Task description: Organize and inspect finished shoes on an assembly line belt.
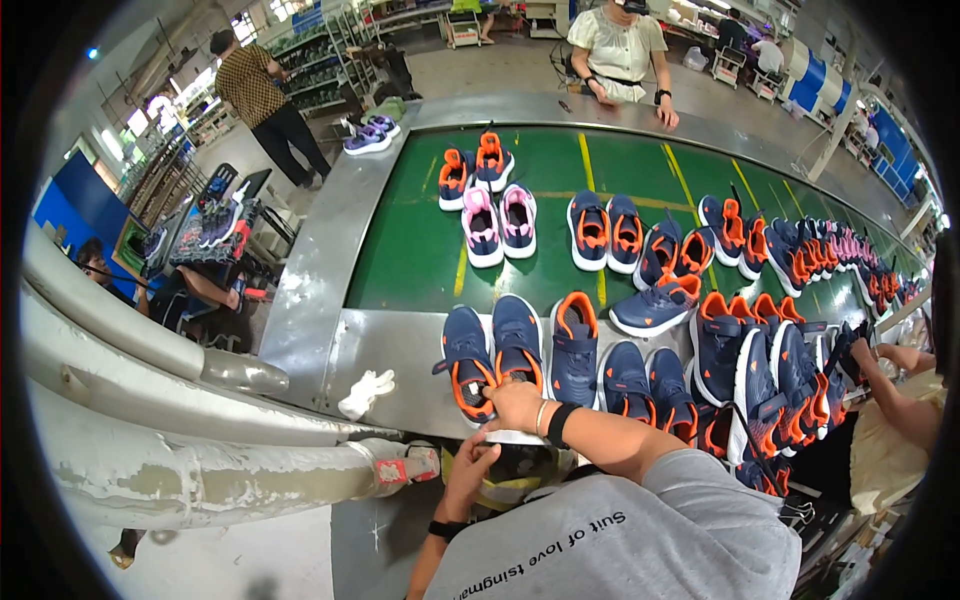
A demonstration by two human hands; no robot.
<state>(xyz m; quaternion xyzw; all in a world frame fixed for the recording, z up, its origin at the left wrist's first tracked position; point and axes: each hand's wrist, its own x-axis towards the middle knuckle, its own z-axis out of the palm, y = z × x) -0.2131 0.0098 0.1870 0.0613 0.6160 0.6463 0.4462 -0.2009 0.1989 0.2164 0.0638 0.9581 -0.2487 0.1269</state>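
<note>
In the head view, the right hand [518, 405] reaches over the heel end of a navy fabric shoe with orange lining and white sole [464, 335]. This shoe lies on the metal bench [312, 305], directly ahead of the fingers, with the toe pointing away. Its matching navy shoe [517, 318] is just beside it, also ahead of the right fingers. These fingers are bent and rather narrow at the shoe opening; whether they grip the rim, I cannot tell. The left hand [470, 475] is just below, near the bench edge, its fingers curled close together; I cannot tell if they hold something thin.

As I judge, the work on this pair is in progress, not yet finished, because the right hand is on it. To the right of the fingers, a crowded row of navy shoes with straps [574, 355] perhaps waits its turn. Farther ahead, pink-lined shoes [482, 228] and navy-orange shoes [453, 178] stand on the green belt [415, 265]; whether they are completed, the picture does not show
</note>
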